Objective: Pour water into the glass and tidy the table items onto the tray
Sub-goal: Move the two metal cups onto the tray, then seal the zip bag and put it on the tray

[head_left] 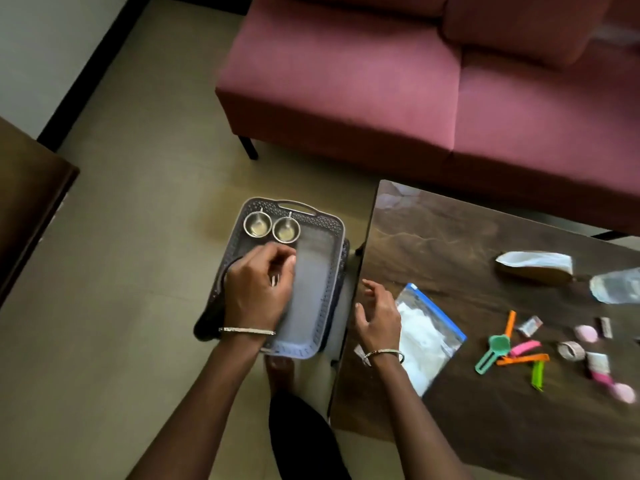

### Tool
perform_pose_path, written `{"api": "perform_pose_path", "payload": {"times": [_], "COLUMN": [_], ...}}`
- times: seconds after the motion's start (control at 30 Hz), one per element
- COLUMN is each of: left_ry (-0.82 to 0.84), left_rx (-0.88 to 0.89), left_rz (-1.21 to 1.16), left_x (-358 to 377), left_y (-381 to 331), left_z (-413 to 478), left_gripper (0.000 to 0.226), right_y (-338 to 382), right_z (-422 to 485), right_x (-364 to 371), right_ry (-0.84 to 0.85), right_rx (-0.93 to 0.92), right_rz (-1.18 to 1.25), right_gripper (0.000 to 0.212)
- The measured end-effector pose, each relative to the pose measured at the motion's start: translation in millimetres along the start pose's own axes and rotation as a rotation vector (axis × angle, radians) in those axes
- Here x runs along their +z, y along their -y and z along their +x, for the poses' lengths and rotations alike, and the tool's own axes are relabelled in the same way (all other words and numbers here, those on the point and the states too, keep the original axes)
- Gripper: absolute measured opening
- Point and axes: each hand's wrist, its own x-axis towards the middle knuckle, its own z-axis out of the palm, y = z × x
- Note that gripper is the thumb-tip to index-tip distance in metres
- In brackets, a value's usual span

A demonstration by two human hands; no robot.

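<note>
Left hand (258, 289) over tray (313, 271), fingers curled, I couldn't tell round what | right hand (377, 317) slack-fingered at desk (450, 237) edge by zip bag (426, 337) | tray sat off-desk | risk, I judged: a nudge tips it and the steel cups (257, 224) spill

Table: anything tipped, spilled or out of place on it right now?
The clear bottle at the far right of the table seems to lie on its side; blur hides its cap. No spilled water shows. The tray sits beside the table, not on it.
</note>
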Motion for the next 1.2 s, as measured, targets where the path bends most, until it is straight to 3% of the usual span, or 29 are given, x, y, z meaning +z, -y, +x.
{"api": "perform_pose_path", "payload": {"times": [0.17, 0.27, 0.6, 0.73, 0.97, 1.2], "left_ry": [0.155, 0.229, 0.478, 0.492, 0.501, 0.418], "left_rx": [0.011, -0.068, -0.275, -0.324, -0.383, -0.603], "left_rz": [-0.145, -0.183, -0.078, -0.026, 0.064, 0.183], "left_x": [37, 66, 173, 214, 290, 330], "left_y": [-43, -50, -56, -55, -56, -56], "left_z": [-68, -99, -128, -111, -81, -57], "left_gripper": [0.004, 0.005, 0.005, 0.007, 0.031, 0.021], "right_y": [-47, -81, -160, -174, -199, -212], "right_z": [-33, -46, -43, -14, 29, 50], "right_x": [-53, -80, -117, -112, -103, -100], "right_ry": [-0.065, -0.086, -0.142, -0.104, 0.02, 0.12], "right_rx": [0.041, 0.09, 0.356, 0.344, 0.367, 0.353], "right_rz": [0.013, -0.02, -0.013, -0.031, -0.204, -0.302], "right_gripper": [0.03, 0.022, 0.013, 0.016, 0.045, 0.02]}}
